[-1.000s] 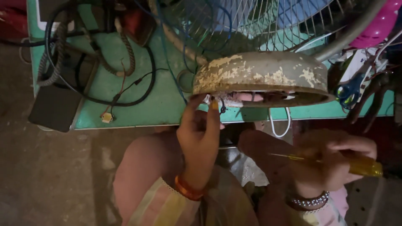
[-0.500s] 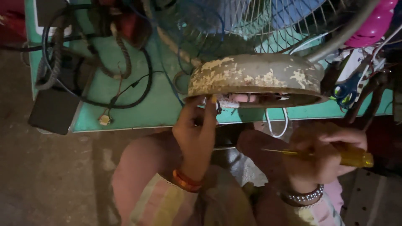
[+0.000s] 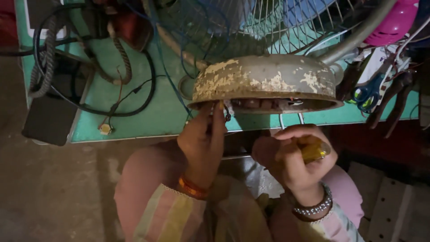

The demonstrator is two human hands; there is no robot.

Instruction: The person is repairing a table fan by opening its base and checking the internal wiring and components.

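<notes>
A round fan base (image 3: 264, 81) with flaking cream paint lies tipped on the green table (image 3: 148, 118), its open underside facing me. My left hand (image 3: 204, 141) reaches up to the base's lower left rim, fingers pinched on small wires there. My right hand (image 3: 298, 157) is closed around the yellow handle of a screwdriver (image 3: 313, 150) just below the base; the shaft is hidden. The fan's wire cage (image 3: 251, 22) and a blue blade rise behind the base.
Black cables (image 3: 89, 67) and a dark adapter (image 3: 49, 118) sit at the table's left. Blue-handled scissors (image 3: 367, 94) and pliers lie at the right, a pink object (image 3: 396, 22) above them. The table edge runs just above my knees.
My right hand has swung the screwdriver from lying sideways at the right to up under the base. My left hand stays at the rim.
</notes>
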